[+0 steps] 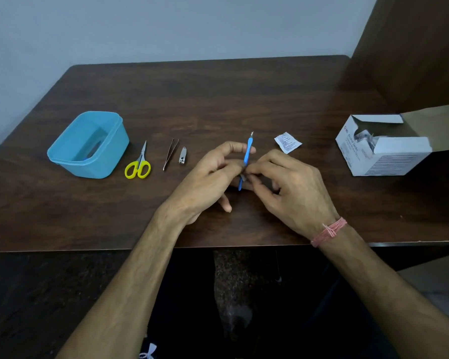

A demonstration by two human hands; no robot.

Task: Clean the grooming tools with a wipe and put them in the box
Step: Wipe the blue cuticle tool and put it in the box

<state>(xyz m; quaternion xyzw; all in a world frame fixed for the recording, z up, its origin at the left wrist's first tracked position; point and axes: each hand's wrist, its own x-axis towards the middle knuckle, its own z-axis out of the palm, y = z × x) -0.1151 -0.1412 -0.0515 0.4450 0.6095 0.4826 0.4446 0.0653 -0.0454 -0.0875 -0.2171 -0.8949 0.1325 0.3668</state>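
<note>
My left hand (208, 177) holds a thin blue cuticle tool (247, 154), its metal tip pointing away from me. My right hand (293, 187) pinches a small grey wipe (243, 176) against the tool's lower shaft. Both hands hover over the middle of the dark wooden table (218, 99). To the left lie a nail clipper (182, 156), tweezers (170, 154) and yellow-handled scissors (139, 164) in a row. Further left stands the open blue plastic box (62, 156), with something blue partly visible inside.
A torn wipe sachet (287, 142) lies just beyond my right hand. A white carton of swabs (381, 146) stands open at the right. The table's front edge runs under my forearms. A brown panel rises at the back right.
</note>
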